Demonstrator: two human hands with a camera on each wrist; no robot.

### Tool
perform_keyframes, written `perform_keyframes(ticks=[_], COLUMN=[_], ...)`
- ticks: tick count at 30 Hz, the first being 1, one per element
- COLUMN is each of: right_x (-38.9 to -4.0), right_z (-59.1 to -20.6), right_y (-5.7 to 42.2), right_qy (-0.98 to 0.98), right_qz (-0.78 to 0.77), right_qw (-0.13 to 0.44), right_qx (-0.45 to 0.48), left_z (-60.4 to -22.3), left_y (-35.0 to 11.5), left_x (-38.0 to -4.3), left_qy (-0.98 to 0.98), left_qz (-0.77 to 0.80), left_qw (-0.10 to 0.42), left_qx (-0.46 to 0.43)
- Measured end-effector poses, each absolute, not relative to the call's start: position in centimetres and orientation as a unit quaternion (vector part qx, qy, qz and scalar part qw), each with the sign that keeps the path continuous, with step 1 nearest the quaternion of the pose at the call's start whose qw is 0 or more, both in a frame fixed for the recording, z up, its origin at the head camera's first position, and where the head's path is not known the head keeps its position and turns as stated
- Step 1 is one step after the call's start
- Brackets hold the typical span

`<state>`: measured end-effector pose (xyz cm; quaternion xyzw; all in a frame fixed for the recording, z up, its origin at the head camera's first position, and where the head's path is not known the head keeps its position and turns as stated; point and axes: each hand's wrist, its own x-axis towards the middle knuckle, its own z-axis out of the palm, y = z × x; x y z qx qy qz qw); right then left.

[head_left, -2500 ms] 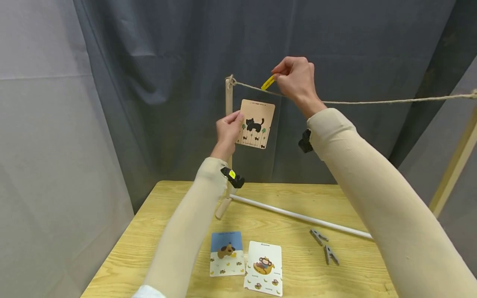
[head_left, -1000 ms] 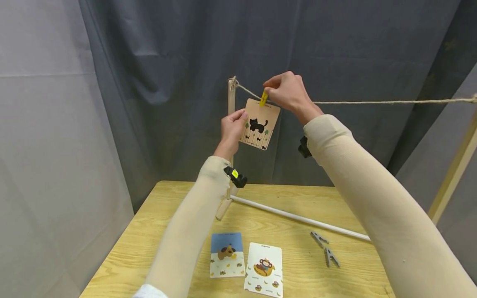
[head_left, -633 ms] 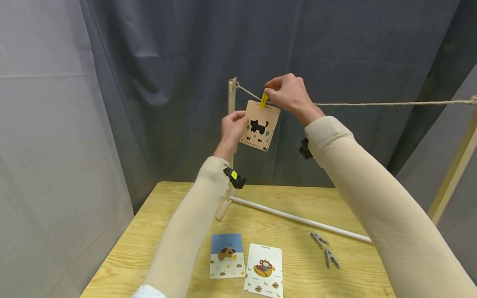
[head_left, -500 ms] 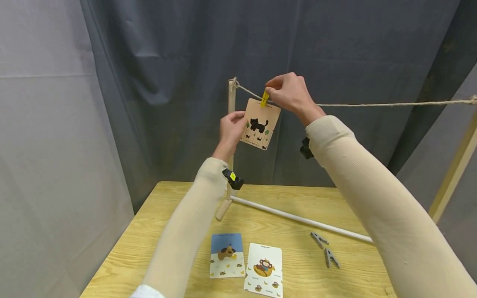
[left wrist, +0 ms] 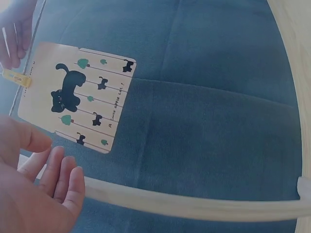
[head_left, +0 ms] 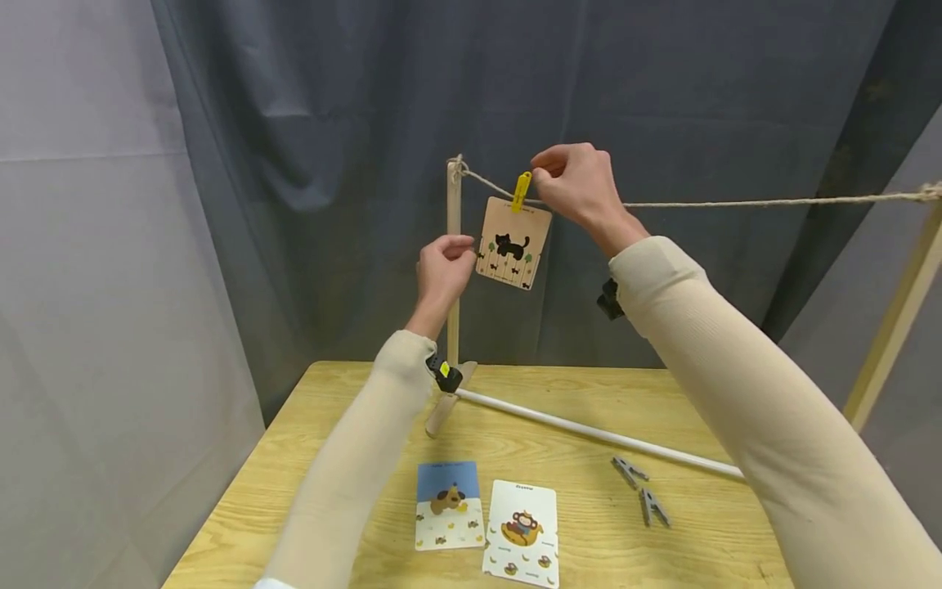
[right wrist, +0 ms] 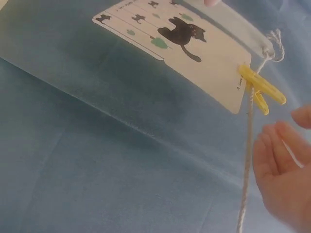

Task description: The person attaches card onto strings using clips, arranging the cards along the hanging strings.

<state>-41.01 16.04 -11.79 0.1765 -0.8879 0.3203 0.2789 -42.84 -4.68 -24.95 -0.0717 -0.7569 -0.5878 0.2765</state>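
Observation:
A peach card with a black cat [head_left: 511,245] hangs slightly tilted from the rope [head_left: 736,203]. A yellow clothespin [head_left: 521,191] clamps the card's top edge to that rope. Just left of the card is my left hand [head_left: 444,274], its fingers loosely bent and off the card, as the left wrist view shows. My right hand [head_left: 581,184] stands right of the clothespin with thumb and fingers apart. In the right wrist view a gap shows between the fingertips [right wrist: 272,131] and the clothespin's handles.
On the table [head_left: 353,458] lie a dog card [head_left: 447,507], a monkey card [head_left: 520,532] and two grey clothespins [head_left: 640,488]. Wooden posts, left [head_left: 453,319] and right [head_left: 898,319], carry the rope. A white rod [head_left: 589,427] runs along the table from the left post's foot.
The right hand brought the yellow clothespin down onto the card and rope, then let go and drew slightly right. The left hand released the card and moved left and down.

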Motion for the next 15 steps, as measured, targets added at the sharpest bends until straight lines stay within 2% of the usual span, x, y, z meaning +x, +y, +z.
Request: perform_keyframes(ticks=[6,15], right_x=[-39.8,-38.0], right_z=[-12.3,-15.2], right_y=[16.5,17.7], right_qy=[-0.86,-0.84], right_qz=[0.331,0.333], right_qw=[0.341,0.372], right_qx=[0.186,0.211], left_z=[-25.7,-27.5], left_y=[-5.4,-6.5], left_x=[-42.4,-41.1], left_qy=[-0.77,-0.783], left_qz=[-0.571,-0.559], left_qw=[0.27,0.25], left_qx=[-0.087,-0.11])
